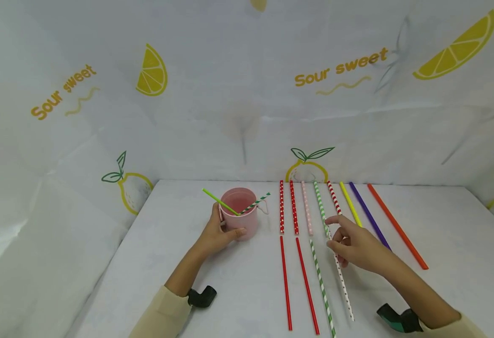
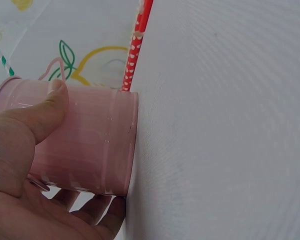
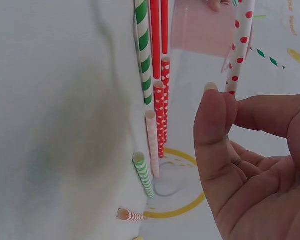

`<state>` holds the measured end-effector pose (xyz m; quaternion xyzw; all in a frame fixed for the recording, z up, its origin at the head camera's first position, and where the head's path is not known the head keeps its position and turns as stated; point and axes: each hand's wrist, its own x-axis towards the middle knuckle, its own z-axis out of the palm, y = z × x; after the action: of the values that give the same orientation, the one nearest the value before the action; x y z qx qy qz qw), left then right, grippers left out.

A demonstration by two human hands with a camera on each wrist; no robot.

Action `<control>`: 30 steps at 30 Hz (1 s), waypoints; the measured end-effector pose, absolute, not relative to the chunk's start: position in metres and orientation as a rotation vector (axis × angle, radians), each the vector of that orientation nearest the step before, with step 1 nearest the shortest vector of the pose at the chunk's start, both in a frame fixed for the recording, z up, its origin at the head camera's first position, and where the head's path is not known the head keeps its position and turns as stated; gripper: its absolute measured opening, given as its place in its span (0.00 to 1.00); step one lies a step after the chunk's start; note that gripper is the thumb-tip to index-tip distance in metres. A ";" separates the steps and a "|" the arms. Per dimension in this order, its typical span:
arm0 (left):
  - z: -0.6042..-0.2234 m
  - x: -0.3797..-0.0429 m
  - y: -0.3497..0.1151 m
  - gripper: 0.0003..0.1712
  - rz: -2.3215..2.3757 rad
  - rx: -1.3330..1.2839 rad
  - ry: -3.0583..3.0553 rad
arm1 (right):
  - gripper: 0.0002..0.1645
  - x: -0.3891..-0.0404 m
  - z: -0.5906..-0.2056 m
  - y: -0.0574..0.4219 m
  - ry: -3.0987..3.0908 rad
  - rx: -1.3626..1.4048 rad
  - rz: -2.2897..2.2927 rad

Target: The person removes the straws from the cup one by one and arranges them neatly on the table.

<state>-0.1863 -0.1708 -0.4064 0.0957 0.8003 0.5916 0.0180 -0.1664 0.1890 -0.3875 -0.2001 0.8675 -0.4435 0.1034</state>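
Note:
My left hand (image 1: 217,237) grips a small pink bucket (image 1: 249,225) by its side, thumb across the front and fingers round the far side. In the left wrist view the bucket (image 2: 90,135) stands on the white surface. A lime-green straw (image 1: 217,199) and a green-and-white striped straw (image 1: 260,200) lean out of it. Between thumb and finger, my right hand (image 1: 357,246) pinches a white straw with red dots (image 1: 343,281); the right wrist view shows this straw (image 3: 240,45) lifted off the surface, with the pinch near one end.
Behind my right hand lie dotted red straws (image 1: 281,206), a pale pink one (image 1: 306,206), striped ones, and yellow (image 1: 350,204), purple (image 1: 369,213) and orange (image 1: 397,225) straws. Nearer are two plain red straws (image 1: 286,281) and a green-and-white striped straw (image 1: 322,286). A lemon-print cloth (image 1: 230,117) hangs behind.

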 end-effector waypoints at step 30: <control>-0.407 -0.187 -0.172 0.49 1.831 0.327 2.492 | 0.12 -0.159 -0.417 0.192 2.565 -0.404 -1.005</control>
<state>-0.1866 -0.1718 -0.4070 0.1051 0.8012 0.5888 0.0159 -0.1593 0.1924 -0.4173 -0.1427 0.9066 -0.3551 0.1776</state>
